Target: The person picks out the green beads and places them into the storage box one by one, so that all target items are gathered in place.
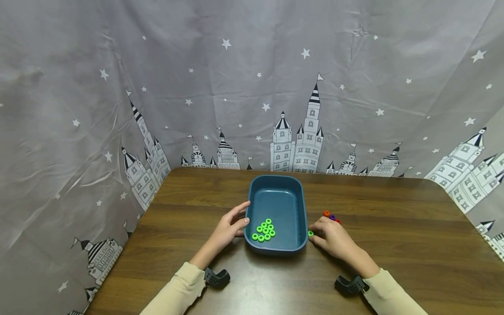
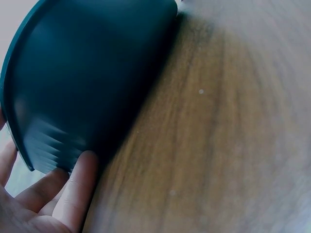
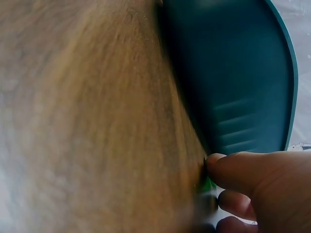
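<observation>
A dark blue plastic bin (image 1: 277,252) stands on the table, with several bright green rings (image 1: 265,231) lying in its near left part. My left hand (image 1: 228,226) rests against the bin's left outer wall, its fingers nearly straight along the side. In the left wrist view those fingers (image 2: 80,187) touch the ribbed wall. Just outside the bin's right wall, my right hand (image 1: 334,236) pinches a single green ring (image 1: 310,233) between thumb and fingers. The thumb mostly hides that ring in the right wrist view, where a sliver of green (image 3: 208,184) shows.
Beyond the right hand lie an orange ring (image 1: 326,213), a purple ring (image 1: 332,217) and a red ring (image 1: 338,221), the last partly hidden by the hand. The brown wooden table (image 1: 197,192) ends at a grey curtain (image 1: 236,87) printed with castles and stars.
</observation>
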The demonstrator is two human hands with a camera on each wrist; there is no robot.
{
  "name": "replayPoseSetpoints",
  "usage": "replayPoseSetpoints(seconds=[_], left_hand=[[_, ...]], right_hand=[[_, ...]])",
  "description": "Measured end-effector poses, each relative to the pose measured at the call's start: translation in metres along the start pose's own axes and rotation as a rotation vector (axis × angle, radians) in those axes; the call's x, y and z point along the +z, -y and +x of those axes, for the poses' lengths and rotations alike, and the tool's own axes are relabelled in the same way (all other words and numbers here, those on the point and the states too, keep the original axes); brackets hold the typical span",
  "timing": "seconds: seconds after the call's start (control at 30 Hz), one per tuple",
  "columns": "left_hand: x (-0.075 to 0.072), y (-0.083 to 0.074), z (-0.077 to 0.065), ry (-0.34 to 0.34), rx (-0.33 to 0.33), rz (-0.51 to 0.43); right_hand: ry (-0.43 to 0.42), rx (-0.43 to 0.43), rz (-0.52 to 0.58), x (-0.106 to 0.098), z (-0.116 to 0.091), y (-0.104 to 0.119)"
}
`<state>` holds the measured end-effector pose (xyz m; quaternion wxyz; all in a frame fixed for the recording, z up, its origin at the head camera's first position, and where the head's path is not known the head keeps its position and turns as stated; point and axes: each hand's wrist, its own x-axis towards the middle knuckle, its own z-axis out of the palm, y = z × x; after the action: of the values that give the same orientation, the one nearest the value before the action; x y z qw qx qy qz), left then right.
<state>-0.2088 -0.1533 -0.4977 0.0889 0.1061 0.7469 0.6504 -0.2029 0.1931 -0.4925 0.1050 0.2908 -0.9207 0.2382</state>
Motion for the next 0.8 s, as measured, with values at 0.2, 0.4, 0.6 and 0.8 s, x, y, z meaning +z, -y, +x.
replayPoseSetpoints(seconds=[0.2, 0.4, 0.6, 0.8], left_hand=[[0.001, 0.000, 0.000, 0.004, 0.001, -0.004], [0.001, -0.001, 0.000, 0.005, 0.009, -0.004], [0.000, -0.001, 0.000, 0.007, 0.017, -0.016], [-0.001, 0.000, -0.001, 0.022, 0.034, -0.043]], right_hand=[[-0.047, -0.034, 0.015, 0.001, 0.000, -0.002], [-0.053, -0.007, 0.030, -0.005, 0.002, -0.003], [-0.030, 0.028, 0.087, -0.014, 0.007, -0.001], [-0.050, 0.051, 0.091, -0.022, 0.012, 0.002]])
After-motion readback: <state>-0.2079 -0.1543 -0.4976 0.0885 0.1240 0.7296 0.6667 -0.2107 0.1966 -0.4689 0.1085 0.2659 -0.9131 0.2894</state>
